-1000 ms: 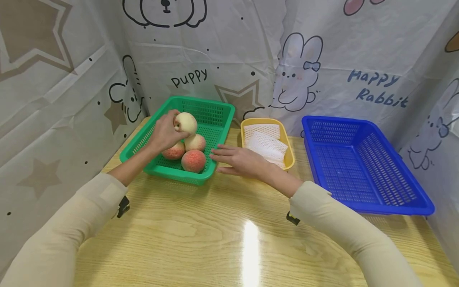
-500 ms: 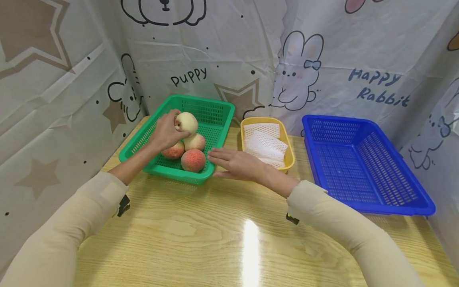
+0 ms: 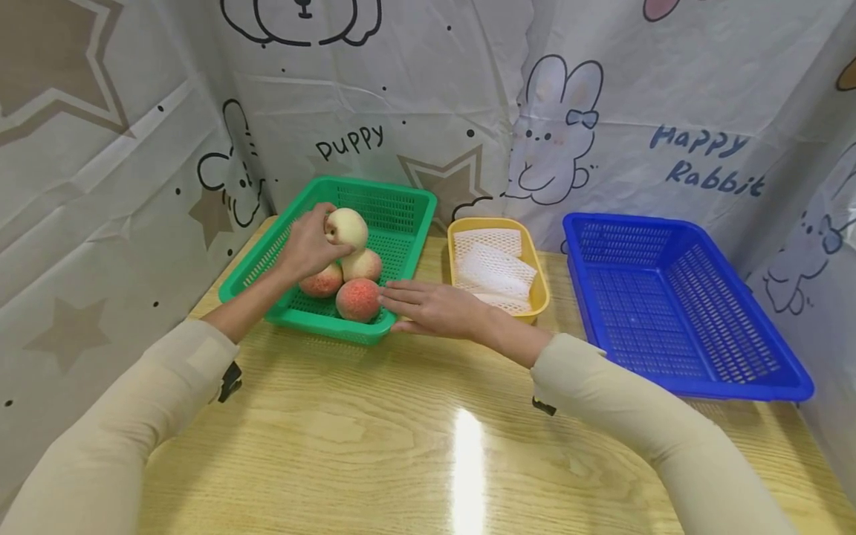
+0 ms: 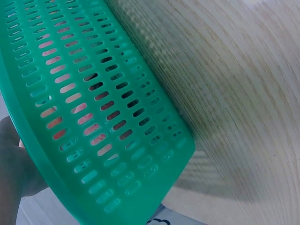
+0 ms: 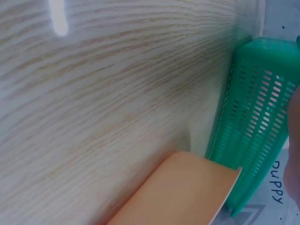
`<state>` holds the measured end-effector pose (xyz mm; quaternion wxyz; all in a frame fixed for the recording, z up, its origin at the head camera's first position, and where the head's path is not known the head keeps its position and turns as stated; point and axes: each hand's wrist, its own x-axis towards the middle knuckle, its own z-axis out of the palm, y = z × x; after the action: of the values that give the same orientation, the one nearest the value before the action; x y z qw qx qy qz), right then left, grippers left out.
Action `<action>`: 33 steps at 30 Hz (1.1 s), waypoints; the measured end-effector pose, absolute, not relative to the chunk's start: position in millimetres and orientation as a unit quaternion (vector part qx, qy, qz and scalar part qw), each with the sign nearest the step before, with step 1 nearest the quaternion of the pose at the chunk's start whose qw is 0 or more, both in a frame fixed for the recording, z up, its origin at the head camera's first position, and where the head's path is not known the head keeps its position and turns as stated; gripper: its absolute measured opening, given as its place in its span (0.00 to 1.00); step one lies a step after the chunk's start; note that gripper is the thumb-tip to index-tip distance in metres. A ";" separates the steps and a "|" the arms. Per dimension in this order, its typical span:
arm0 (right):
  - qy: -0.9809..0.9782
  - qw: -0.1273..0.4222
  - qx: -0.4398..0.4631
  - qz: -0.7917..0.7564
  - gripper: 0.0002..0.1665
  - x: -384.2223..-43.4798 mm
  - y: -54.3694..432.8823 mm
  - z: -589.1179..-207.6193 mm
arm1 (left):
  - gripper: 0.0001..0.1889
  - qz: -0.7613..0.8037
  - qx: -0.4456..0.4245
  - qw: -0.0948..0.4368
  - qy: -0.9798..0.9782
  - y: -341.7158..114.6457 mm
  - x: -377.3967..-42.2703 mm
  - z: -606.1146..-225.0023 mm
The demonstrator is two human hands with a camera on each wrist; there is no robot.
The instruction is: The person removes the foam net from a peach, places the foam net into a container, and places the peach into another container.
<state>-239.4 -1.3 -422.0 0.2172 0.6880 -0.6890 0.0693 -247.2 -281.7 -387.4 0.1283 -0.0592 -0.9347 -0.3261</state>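
My left hand [image 3: 307,245] grips a pale, cream-coloured peach [image 3: 348,227] over the green basket [image 3: 416,223], with fingers behind it and the thumb at its lower right. Below it lie a blush-pink peach [image 3: 362,265], a reddish peach [image 3: 322,282] and a deep red peach [image 3: 357,300]. My right hand [image 3: 438,308] reaches over the basket's front right rim, fingers straight, fingertips right at the red peach. In the left wrist view the basket wall [image 4: 103,112] hides most of the left hand [image 4: 18,164]. Only a strip of the right hand [image 5: 291,150] shows in the right wrist view.
A small yellow basket [image 3: 543,286] with white foam fruit nets [image 3: 498,269] stands right of the green one. Farther right is a larger blue basket [image 3: 669,319]. All stand on a wooden table [image 3: 348,431], before a printed curtain [image 3: 428,89].
My right hand has moved left over the green basket's rim, its fingertips now at the red peach. The left hand keeps its grip on the pale peach in about the same place.
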 end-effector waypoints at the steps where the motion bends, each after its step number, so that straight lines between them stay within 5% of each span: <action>1: -0.689 0.218 0.688 0.065 0.32 -239.4 -1.3 -422.2 | 0.36 -0.328 -0.059 0.130 -0.934 -282.0 -247.8 -387.3; 10: -0.681 0.236 0.693 0.038 0.32 -240.8 -0.6 -423.5 | 0.36 -0.332 -0.047 0.148 -0.930 -289.4 -252.5 -385.4; 33: -0.693 0.204 0.692 0.013 0.31 -238.3 2.0 -417.5 | 0.34 -0.287 -0.022 0.077 -0.955 -300.6 -266.5 -396.4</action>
<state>-238.3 2.0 -417.5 0.2040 0.6916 -0.6927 0.0129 -266.5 -300.6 -396.4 0.0767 -0.0223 -0.9547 -0.2867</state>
